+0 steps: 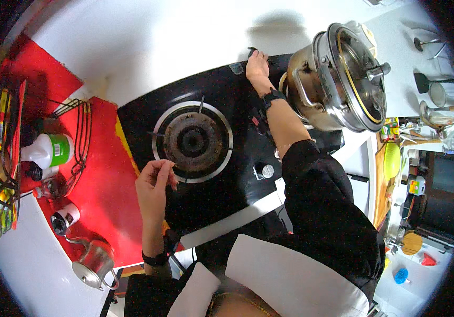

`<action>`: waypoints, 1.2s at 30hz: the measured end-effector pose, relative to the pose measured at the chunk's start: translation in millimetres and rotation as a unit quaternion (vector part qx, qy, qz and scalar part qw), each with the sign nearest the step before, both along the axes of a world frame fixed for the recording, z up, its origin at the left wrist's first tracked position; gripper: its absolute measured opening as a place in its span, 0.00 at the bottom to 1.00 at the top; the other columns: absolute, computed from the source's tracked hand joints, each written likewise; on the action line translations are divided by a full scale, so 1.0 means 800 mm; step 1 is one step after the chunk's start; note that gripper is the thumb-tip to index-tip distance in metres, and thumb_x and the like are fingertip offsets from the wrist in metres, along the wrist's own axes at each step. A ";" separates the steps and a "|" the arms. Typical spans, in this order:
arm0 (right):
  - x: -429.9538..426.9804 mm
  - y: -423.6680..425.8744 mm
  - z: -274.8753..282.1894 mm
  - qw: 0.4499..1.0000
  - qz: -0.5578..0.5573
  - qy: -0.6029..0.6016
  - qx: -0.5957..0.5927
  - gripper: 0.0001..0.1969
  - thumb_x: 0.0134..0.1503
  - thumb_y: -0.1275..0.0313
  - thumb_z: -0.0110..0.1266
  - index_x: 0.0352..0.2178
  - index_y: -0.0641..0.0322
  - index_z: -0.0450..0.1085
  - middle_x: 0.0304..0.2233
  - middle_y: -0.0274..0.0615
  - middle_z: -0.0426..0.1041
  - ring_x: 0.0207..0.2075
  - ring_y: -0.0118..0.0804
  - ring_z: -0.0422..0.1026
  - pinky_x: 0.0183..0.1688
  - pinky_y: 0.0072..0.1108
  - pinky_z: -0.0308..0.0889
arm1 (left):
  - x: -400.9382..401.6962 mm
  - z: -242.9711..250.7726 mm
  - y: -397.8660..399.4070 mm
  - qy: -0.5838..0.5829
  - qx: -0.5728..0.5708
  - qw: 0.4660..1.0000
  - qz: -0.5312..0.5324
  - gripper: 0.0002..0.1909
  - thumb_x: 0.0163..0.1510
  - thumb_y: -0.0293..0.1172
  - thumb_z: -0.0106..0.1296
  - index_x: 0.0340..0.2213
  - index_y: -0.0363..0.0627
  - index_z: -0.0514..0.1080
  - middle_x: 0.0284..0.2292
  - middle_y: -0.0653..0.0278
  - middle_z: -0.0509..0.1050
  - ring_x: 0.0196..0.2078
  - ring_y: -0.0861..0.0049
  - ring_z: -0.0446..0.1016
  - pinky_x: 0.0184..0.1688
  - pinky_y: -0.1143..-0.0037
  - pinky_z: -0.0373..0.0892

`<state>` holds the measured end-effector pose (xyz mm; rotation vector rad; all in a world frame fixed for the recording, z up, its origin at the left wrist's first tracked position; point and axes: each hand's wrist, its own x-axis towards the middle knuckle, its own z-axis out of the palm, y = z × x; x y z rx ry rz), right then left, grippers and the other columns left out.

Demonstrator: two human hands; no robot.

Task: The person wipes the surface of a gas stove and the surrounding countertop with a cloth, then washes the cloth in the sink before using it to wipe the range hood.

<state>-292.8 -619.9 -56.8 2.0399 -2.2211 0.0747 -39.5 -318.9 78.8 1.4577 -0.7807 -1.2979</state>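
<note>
My left hand (156, 178) hovers at the near left rim of the bare gas burner (192, 142), its fingers loosely bent with nothing visible in them. At the back edge of the black glass cooktop (215, 206), my right hand (257, 68) closes around a small dark object (252, 51), mostly hidden by the fingers. Close to the right of that forearm, a tall steel pot (306, 83) with a glass lid (363, 75) stands over the other burner. A round silver control knob (267, 171) sits near the cooktop's front.
A red counter (108, 214) on the left bears a steel oil pot (96, 261), a white bottle with a green label (54, 150) and wire racks (80, 138). A white wall (203, 43) rises behind the cooktop. Utensils (425, 83) hang at the far right.
</note>
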 end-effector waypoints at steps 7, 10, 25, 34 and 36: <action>0.000 0.083 0.023 0.992 0.088 -0.025 0.085 0.28 0.46 0.79 0.42 0.48 0.78 0.44 0.46 0.64 0.52 0.49 0.57 0.53 0.49 0.32 0.56 | -0.003 0.007 0.006 -0.001 -0.017 1.000 -0.024 0.06 0.50 0.26 0.43 0.26 0.36 0.67 0.16 0.68 0.65 0.18 0.86 0.63 0.20 0.86 0.60; 0.000 0.131 0.022 0.978 0.133 0.042 0.154 0.29 0.50 0.74 0.39 0.49 0.81 0.39 0.49 0.70 0.44 0.52 0.64 0.45 0.54 0.36 0.44 | -0.007 0.007 0.009 0.023 -0.035 0.999 -0.008 0.06 0.51 0.26 0.42 0.26 0.36 0.67 0.16 0.68 0.65 0.18 0.86 0.63 0.20 0.86 0.60; 0.004 0.151 0.013 0.986 0.038 -0.112 0.120 0.29 0.54 0.57 0.34 0.50 0.69 0.44 0.53 0.62 0.39 0.55 0.58 0.43 0.53 0.38 0.42 | 0.000 0.006 0.010 0.012 -0.037 0.999 -0.019 0.06 0.50 0.27 0.43 0.26 0.37 0.67 0.16 0.69 0.65 0.18 0.87 0.63 0.21 0.86 0.60; 0.009 0.058 0.035 0.974 -0.104 -0.062 0.193 0.31 0.53 0.60 0.37 0.51 0.71 0.41 0.53 0.64 0.39 0.53 0.63 0.43 0.53 0.41 0.46 | 0.021 0.003 0.013 -0.024 -0.010 1.000 0.013 0.06 0.50 0.26 0.43 0.26 0.36 0.67 0.16 0.68 0.65 0.18 0.87 0.63 0.20 0.86 0.60; -0.002 0.043 0.025 0.987 -0.053 -0.044 0.149 0.28 0.54 0.61 0.35 0.50 0.74 0.46 0.51 0.68 0.42 0.52 0.67 0.44 0.50 0.44 0.49 | 0.028 0.000 0.018 -0.021 0.006 0.999 0.035 0.06 0.51 0.26 0.43 0.26 0.36 0.67 0.17 0.68 0.65 0.18 0.87 0.63 0.20 0.86 0.60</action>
